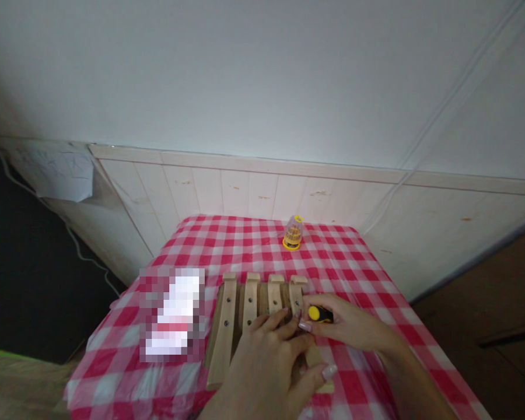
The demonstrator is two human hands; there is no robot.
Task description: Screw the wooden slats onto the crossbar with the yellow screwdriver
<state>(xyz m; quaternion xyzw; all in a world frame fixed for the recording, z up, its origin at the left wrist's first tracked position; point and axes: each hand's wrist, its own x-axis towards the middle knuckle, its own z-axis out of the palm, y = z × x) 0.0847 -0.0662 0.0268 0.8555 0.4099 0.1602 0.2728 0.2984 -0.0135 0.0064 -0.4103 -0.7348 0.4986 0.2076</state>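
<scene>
My right hand (347,321) is shut around a yellow-and-black screwdriver handle (320,314), and its shaft and tip are hidden. My left hand (266,364) lies with spread fingers across a wooden slatted piece (227,326). This piece has several parallel pale slats with dark screw holes, fixed over darker wood. Both hands are close together above its right part and hide its lower end. Beyond them stands a small clear-capped yellow bit set (293,233).
A red-and-white checked tablecloth (114,373) covers the table, which stands against a white panelled wall (245,186). A pixelated object (171,315) lies left of the wood. A paper (56,172) hangs on the wall at left, and a pale cable runs down nearby.
</scene>
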